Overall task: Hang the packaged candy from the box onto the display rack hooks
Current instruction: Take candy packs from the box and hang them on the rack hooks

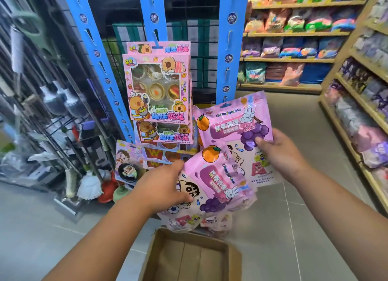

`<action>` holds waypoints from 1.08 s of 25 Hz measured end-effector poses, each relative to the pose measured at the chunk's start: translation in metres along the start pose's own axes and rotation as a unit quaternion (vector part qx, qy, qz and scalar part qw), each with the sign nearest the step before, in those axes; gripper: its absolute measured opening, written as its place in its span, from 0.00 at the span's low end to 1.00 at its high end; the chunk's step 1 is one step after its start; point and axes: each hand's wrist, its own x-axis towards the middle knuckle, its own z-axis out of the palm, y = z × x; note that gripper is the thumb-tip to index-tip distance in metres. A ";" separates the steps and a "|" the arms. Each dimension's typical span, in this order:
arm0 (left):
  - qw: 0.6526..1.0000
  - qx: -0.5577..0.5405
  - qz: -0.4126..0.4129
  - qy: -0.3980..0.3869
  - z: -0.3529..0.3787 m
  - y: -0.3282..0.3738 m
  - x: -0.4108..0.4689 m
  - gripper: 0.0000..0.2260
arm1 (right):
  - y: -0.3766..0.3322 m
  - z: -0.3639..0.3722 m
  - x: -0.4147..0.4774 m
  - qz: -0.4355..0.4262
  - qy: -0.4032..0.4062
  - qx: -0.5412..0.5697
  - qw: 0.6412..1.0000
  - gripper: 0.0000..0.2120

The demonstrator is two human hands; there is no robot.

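My right hand (279, 152) grips one pink candy bag (228, 123) by its right edge, held upright near the foot of the rack. My left hand (165, 186) clasps a bundle of several more pink candy bags (218, 188), tilted, lower down. Below them on the floor sits the open cardboard box (155, 249), its inside bare as far as I see. The display rack has blue hanging strips (230, 39) with hooks in front of a black wire grid. Pink boxed candy sets (157, 83) hang on the middle strip (150, 13).
More boxed sweets (165, 133) hang lower on the middle strip. A rack of mops and cleaning tools (69, 133) stands at left. Wooden shelves of snack bags (294, 24) line the back and the right side (361, 104). Grey tiled floor lies around the box.
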 end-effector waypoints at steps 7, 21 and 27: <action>1.000 0.016 0.000 -0.001 0.004 0.013 -0.003 0.25 | -0.012 0.003 0.022 -0.006 0.011 -0.008 1.000 0.04; 1.000 0.008 -0.009 0.001 0.007 0.012 0.004 0.26 | 0.002 0.004 0.038 0.063 0.015 0.024 0.998 0.04; 1.000 -0.013 -0.020 -0.004 0.009 0.010 0.008 0.25 | 0.020 0.003 0.039 0.075 0.012 0.035 0.997 0.06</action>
